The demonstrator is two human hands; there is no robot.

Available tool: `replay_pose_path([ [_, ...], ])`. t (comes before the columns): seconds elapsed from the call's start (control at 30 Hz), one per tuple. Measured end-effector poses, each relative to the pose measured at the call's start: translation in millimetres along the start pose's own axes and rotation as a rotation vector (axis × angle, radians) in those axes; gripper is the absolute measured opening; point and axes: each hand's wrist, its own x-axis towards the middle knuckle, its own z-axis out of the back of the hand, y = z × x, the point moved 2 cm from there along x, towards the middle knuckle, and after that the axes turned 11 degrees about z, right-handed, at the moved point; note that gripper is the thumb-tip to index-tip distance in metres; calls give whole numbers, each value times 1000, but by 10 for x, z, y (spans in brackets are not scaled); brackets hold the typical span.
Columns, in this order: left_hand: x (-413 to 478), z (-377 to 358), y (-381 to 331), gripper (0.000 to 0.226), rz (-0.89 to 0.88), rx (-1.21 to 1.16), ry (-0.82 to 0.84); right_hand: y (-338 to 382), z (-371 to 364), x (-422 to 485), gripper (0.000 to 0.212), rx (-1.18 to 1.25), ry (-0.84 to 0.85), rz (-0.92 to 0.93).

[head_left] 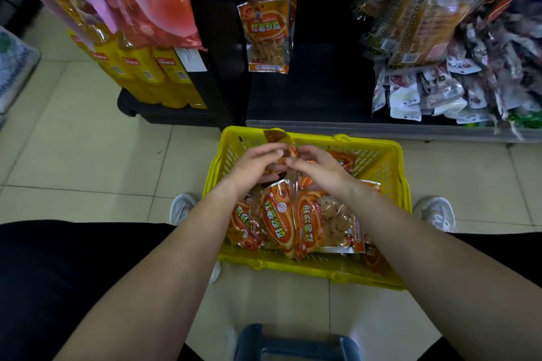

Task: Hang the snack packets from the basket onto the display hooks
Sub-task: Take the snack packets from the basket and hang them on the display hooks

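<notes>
While left hand [254,167] and right hand [318,167] hold one packet [276,136], one basket [378,155]

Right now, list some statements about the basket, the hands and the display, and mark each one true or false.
1. The left hand and the right hand both hold one snack packet above the basket. True.
2. The basket is red. False: it is yellow.
3. Some orange hanging packets are already up on the display. True.
4. The basket holds nothing. False: several loose packets lie in it.
5. The yellow bottles stand right of the basket. False: they stand to its left, on a low shelf.
</notes>
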Motion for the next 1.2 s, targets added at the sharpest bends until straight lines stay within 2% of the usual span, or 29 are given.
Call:
replay_pose_path([
  [0.07,-14,-41,-16,31,2,52,68,-11,53,-6,55,-41,14,27],
  [0.13,3,-59,-13,31,0,109,76,-26,119,24,31,-117,-10,50],
  [0.17,32,-46,-2,27,-7,121,17,-22,164,34,23,-133,-32,58],
  [0.23,100,40,31,20,-25,93,-221,6,267,36,18,-93,-92,32],
  [0.3,116,126,65,37,-35,48,-419,50,345,7,16,-38,-118,1],
  [0.37,113,153,94,54,-24,-22,-414,21,360,-3,10,31,-73,-35],
  [0.4,102,147,88,54,-21,-45,-372,-11,352,1,6,70,-38,-56],
  [0.5,110,125,63,37,-24,-131,-323,-152,252,43,11,144,22,-110],
  [0.6,111,190,21,21,-15,-172,-466,-254,136,116,23,10,-66,-96],
  [0.67,140,305,55,21,13,-165,-513,-318,68,139,40,-238,-147,-116],
  [0.73,139,457,83,25,28,-145,-567,-362,-35,128,46,-459,-144,-115],
  [0.83,100,641,67,25,18,-152,-597,-375,-272,35,48,-515,34,-55],
  [0.9,50,752,25,26,5,-181,-615,-347,-401,-65,51,-552,83,-34],
  [1.03,-68,914,-20,32,-18,-221,-633,-332,-590,-263,63,-850,66,61],
  [1.13,-185,1021,-94,25,-49,-214,-653,-290,-698,-340,56,-902,39,163],
  [1.2,-261,1105,-199,16,-81,-202,-654,-236,-785,-375,52,-931,78,226],
])
